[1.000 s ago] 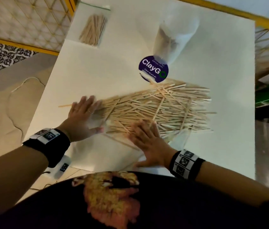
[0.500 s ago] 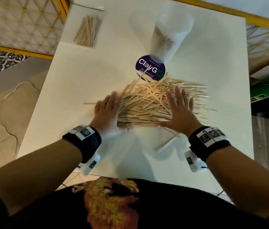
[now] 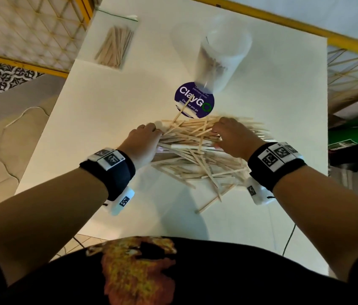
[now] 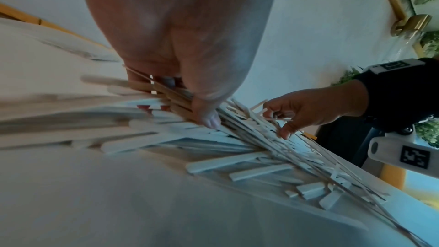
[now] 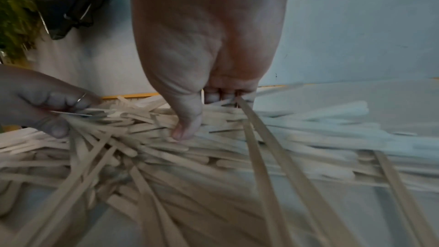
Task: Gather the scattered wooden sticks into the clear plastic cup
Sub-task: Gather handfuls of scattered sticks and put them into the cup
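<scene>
wooden sticks [image 3: 197, 150] piled mostly crosswise, left hand [image 3: 142, 142] and right hand [image 3: 233, 137] gripping

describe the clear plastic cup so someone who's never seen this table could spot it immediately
Start at the white table and find the round purple ClayGo sticker near its middle. The tall clear plastic cup stands just beyond that sticker, past the loose pile of wooden sticks. It is the only upright container; the other sticks at the far left corner lie flat in a clear plastic bag.

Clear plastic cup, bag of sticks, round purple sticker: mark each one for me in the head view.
clear plastic cup [image 3: 218, 60], head view, on its side wall.
bag of sticks [image 3: 116, 46], head view, on the bundle inside it.
round purple sticker [image 3: 195, 100], head view, on the printed face.
</scene>
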`<state>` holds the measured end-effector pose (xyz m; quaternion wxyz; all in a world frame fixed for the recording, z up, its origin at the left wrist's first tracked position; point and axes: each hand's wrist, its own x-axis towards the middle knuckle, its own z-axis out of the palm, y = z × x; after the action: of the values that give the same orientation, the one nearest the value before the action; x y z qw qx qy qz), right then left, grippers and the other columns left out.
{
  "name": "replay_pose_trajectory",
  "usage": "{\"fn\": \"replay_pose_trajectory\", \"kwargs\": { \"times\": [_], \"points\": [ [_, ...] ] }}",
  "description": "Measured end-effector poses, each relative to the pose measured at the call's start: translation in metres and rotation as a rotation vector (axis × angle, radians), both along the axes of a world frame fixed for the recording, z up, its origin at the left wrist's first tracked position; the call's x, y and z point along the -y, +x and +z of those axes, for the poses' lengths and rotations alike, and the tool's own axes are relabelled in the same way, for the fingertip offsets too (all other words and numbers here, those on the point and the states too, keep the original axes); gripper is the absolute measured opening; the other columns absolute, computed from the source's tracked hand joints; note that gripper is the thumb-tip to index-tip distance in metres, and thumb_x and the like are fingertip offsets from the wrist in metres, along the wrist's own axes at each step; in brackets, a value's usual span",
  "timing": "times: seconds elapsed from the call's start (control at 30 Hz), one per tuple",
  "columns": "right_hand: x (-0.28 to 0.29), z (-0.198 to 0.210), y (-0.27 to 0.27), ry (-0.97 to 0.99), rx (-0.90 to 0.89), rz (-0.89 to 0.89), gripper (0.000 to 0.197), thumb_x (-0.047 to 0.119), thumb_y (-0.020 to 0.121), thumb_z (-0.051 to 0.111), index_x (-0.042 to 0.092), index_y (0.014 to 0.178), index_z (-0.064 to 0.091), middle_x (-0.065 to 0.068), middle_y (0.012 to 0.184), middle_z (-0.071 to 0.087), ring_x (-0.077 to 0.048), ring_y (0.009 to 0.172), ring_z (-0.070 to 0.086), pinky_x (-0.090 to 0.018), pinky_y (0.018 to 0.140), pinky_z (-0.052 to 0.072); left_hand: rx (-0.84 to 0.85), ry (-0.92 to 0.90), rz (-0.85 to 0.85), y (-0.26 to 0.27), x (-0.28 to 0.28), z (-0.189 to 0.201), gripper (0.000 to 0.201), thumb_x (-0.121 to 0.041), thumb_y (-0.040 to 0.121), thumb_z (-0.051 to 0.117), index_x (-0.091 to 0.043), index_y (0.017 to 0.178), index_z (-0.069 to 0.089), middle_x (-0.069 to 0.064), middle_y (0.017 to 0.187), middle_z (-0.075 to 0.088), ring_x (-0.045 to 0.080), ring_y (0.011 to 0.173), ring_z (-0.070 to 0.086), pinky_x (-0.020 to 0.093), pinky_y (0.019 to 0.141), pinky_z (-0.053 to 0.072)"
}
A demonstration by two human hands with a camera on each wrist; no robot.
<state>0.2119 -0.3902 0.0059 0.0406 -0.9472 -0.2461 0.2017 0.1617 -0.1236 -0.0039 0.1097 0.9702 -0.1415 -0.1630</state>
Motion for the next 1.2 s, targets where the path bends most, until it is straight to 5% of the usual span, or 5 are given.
{"fn": "replay_pose_trajectory", "kwargs": {
  "times": [0.4, 0.77, 0.93, 1.07, 1.2],
  "points": [
    [0.005, 0.021, 0.011, 0.326, -0.086, -0.179, 0.028, 0.013, 0.092, 0.039, -0.002, 0.112, 0.051, -0.01, 0.106, 0.048, -0.024, 0.091, 0.049, -0.034, 0.084, 0.041, 0.019, -0.256, 0.212, -0.002, -0.027, 0.016, 0.01, -0.011, 0.094, 0.047, -0.011, 0.086, 0.04, 0.015, 0.085, 0.054, 0.034, 0.077, 0.054, 0.03, 0.062, 0.029],
    [-0.021, 0.068, 0.034, 0.865, -0.215, -0.684, 0.016, 0.027, 0.087, 0.05, 0.02, 0.101, 0.052, -0.006, 0.087, 0.058, -0.02, 0.078, 0.052, -0.039, 0.071, 0.043, -0.127, -0.668, 0.436, 0.021, 0.047, 0.057, 0.024, -0.037, 0.1, 0.033, -0.016, 0.089, 0.04, 0.019, 0.098, 0.065, 0.027, 0.057, 0.05, 0.038, 0.05, 0.04],
    [-0.05, 0.062, 0.022, 1.152, -0.31, -0.805, 0.011, 0.03, 0.086, 0.052, 0.025, 0.093, 0.059, -0.015, 0.086, 0.064, -0.034, 0.081, 0.061, -0.043, 0.077, 0.051, -0.111, -0.718, 0.402, 0.03, 0.09, 0.061, 0.015, -0.024, 0.098, 0.034, -0.014, 0.1, 0.045, 0.012, 0.095, 0.065, 0.029, 0.083, 0.062, 0.041, 0.072, 0.05],
    [-0.067, 0.059, 0.009, 1.309, -0.34, -0.932, 0.023, 0.041, 0.094, 0.054, 0.018, 0.091, 0.056, -0.002, 0.078, 0.061, -0.017, 0.073, 0.06, -0.031, 0.065, 0.05, -0.093, -0.701, 0.392, 0.03, 0.104, 0.062, 0.015, -0.017, 0.096, 0.036, -0.008, 0.104, 0.044, 0.009, 0.085, 0.061, 0.03, 0.074, 0.059, 0.038, 0.063, 0.045],
    [-0.074, 0.053, 0.009, 1.284, -0.317, -0.949, 0.05, 0.052, 0.068, 0.071, 0.021, 0.107, 0.061, -0.004, 0.098, 0.072, -0.021, 0.097, 0.068, -0.048, 0.092, 0.053, -0.037, -0.726, 0.293, 0.027, 0.103, 0.06, 0.027, -0.017, 0.097, 0.036, -0.003, 0.12, 0.042, 0.005, 0.085, 0.058, 0.026, 0.071, 0.058, 0.034, 0.061, 0.042]
  ]
}}
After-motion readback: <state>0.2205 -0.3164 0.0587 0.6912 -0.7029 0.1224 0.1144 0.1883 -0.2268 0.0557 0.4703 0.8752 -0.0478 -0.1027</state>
